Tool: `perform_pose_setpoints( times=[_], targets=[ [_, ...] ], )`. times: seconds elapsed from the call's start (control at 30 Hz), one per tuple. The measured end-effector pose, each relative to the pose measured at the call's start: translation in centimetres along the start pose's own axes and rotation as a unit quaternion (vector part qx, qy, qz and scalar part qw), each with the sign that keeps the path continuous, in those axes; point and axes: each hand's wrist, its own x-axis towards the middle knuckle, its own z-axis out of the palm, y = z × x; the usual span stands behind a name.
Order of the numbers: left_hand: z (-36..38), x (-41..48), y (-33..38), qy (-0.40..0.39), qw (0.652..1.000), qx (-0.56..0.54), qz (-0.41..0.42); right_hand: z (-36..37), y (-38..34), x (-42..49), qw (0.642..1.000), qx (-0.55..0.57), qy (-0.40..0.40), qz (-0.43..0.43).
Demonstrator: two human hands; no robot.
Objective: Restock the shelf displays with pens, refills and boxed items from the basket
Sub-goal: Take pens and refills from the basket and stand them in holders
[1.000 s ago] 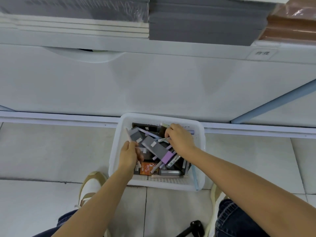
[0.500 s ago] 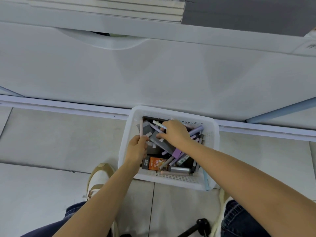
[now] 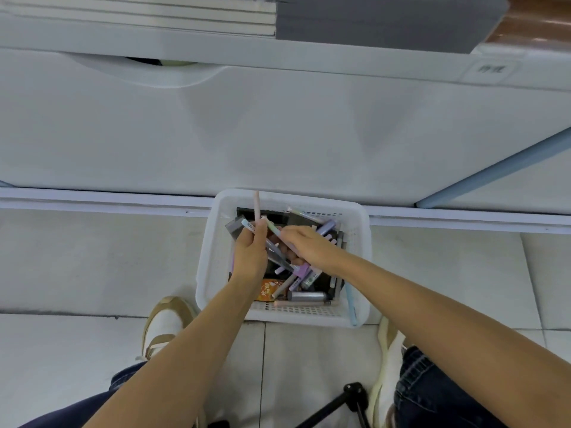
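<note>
A white plastic basket [image 3: 206, 273] sits on the floor against the shelf base, filled with several pens, refills and small boxes, among them an orange box [image 3: 268, 290]. My left hand [image 3: 249, 254] is over the basket's left half, shut on a pink pen [image 3: 256, 206] that sticks up and a light blue pen. My right hand [image 3: 309, 247] reaches in from the right and pinches a pale green pen [image 3: 272, 227] right beside my left hand. A light blue pen [image 3: 350, 304] leans on the basket's right wall.
The white shelf unit [image 3: 278, 134] rises straight ahead, with stacked grey and white notebooks [image 3: 370, 23] on its top level. My shoes [image 3: 163, 325] stand on the tiled floor either side of the basket. A black tripod leg [image 3: 346, 400] is at the bottom.
My left hand has lifted and now holds a light blue pen with the pink one. My right hand moved left to it, holding a pale green pen.
</note>
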Motion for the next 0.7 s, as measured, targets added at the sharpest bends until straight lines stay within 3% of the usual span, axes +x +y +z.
perform_pose_setpoints(
  times=[0.13, 0.2, 0.3, 0.37, 0.47, 0.6, 0.67, 0.7],
  targets=[
    [0.1, -0.2, 0.4, 0.021, 1.0, -0.018, 0.013, -1.1, -0.5, -1.0, 0.996, -0.026, 0.071, -0.052],
    [0.2, -0.3, 0.5, 0.012, 1.0, -0.012, 0.019, -1.7, -0.6, -1.1, 0.989, 0.026, 0.129, -0.069],
    [1.0, -0.7, 0.4, -0.042, 0.999, -0.024, -0.024, -1.8, -0.6, -1.3, 0.973, 0.115, 0.18, -0.083],
    [1.7, -1.3, 0.3, -0.089, 0.995, -0.025, -0.033, -1.5, -0.2, -1.5, 0.97, 0.098, 0.207, -0.086],
    [2.1, -1.8, -0.5, -0.131, 0.991, 0.018, 0.001, -1.7, 0.8, -2.3, 0.971, 0.021, 0.212, -0.106],
    [1.6, -1.8, -1.6, -0.151, 0.978, 0.128, 0.058, -3.2, 3.2, -4.0, 0.948, -0.161, 0.251, -0.111],
    [1.8, -1.4, -2.0, -0.174, 0.943, 0.268, 0.089, -3.4, 4.6, -4.8, 0.942, -0.259, 0.197, -0.082],
    [1.8, -1.1, -2.4, -0.188, 0.908, 0.362, 0.101, -3.2, 5.3, -4.9, 0.934, -0.313, 0.16, -0.061]
  ],
)
